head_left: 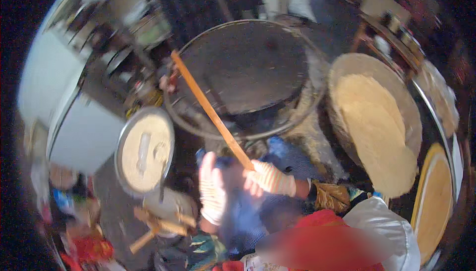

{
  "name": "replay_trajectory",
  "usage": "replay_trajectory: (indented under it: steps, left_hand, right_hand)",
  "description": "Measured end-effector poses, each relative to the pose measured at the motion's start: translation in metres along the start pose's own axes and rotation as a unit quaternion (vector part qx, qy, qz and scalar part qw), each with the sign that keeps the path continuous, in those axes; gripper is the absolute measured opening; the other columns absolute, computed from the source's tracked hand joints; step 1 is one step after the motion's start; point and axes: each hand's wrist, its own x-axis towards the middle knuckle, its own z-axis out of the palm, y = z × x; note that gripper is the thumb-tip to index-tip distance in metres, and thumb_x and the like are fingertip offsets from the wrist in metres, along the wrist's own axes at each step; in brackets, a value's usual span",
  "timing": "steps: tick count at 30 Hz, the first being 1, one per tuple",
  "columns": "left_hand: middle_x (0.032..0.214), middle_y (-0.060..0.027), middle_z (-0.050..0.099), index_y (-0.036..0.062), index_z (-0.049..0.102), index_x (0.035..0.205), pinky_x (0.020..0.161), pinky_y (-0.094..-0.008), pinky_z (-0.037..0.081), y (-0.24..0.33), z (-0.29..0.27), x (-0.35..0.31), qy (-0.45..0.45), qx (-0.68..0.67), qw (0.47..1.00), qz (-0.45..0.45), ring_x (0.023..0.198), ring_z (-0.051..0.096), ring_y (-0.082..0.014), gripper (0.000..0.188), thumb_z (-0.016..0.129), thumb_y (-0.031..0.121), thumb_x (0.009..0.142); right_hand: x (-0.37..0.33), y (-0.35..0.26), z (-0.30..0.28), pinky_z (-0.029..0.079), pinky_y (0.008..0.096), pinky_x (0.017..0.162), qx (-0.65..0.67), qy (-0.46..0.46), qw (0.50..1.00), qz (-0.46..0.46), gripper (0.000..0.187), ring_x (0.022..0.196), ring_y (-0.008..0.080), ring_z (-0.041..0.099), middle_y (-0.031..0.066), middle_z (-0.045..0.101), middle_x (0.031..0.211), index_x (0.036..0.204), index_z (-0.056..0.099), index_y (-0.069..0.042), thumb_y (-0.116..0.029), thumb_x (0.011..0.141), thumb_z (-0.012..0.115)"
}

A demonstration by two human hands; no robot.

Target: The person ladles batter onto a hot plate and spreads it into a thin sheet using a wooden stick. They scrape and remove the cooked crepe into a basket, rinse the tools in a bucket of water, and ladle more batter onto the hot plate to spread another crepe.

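Observation:
My right hand (273,178), in a striped glove, is closed around the near end of a long flat wooden stick (210,112). The stick slants up and leftward, its far end over the left rim of a large round dark griddle (263,62). To the left of it, my left hand (212,191), in a matching glove, is raised with its fingers stretched, apart from the stick. It appears to hold nothing, and motion blurs it slightly. Blue cloth (245,216) lies beneath both hands.
Left of the griddle stands a metal basin (130,147) of pale batter. Wooden T-shaped tools (156,225) rest by a bucket (171,201). On the right, a large pile of thin tan flatbread (372,107) hangs over its round support, beside a round wooden board (434,196).

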Motion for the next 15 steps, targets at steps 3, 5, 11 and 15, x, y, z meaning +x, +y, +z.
replay_trajectory:
  steps: [3,5,11,15]
  left_hand:
    - [0.128,-0.0188,0.047,0.0000,0.040,0.133,0.103,-0.0381,0.034,-0.060,0.022,0.055,-0.022,0.139,0.974,0.180,0.120,0.045,-0.0314,0.044,0.048,0.016,0.093]
    - [0.130,-0.0208,0.046,0.0015,0.042,0.132,0.101,-0.0464,0.033,-0.093,0.014,0.098,-0.109,0.307,0.916,0.235,0.121,0.042,-0.0394,0.048,0.051,0.022,0.089]
    - [0.104,-0.0182,0.055,0.0024,0.054,0.108,0.105,-0.0533,0.024,-0.165,0.008,0.145,-0.333,0.419,0.809,0.243,0.111,0.046,-0.0377,0.045,0.051,0.041,0.084]
    - [0.095,-0.0163,0.056,0.0040,0.054,0.094,0.101,-0.0489,0.029,-0.163,0.019,0.135,-0.319,0.494,0.781,0.210,0.098,0.051,-0.0330,0.040,0.055,0.040,0.077]
  right_hand:
    - [-0.026,0.023,-0.099,0.039,0.0284,0.033,-0.030,0.161,0.986,0.019,0.018,0.041,0.0125,0.048,0.0018,0.053,0.062,0.092,0.051,-0.009,-0.026,0.089,0.054]
    - [-0.040,0.056,-0.158,0.035,0.0276,0.031,0.191,0.288,0.935,-0.078,0.016,0.039,0.0115,0.043,0.0012,0.049,0.058,0.089,0.050,-0.010,-0.025,0.086,0.055]
    - [-0.138,0.007,-0.180,0.041,0.0288,0.038,0.166,0.531,0.808,-0.192,0.025,0.044,0.0127,0.049,0.0029,0.051,0.059,0.087,0.052,-0.005,-0.029,0.094,0.048]
    - [-0.135,0.034,-0.165,0.045,0.0274,0.047,0.103,0.478,0.846,-0.212,0.029,0.051,0.0110,0.054,0.0064,0.059,0.065,0.094,0.054,-0.002,-0.030,0.095,0.048]
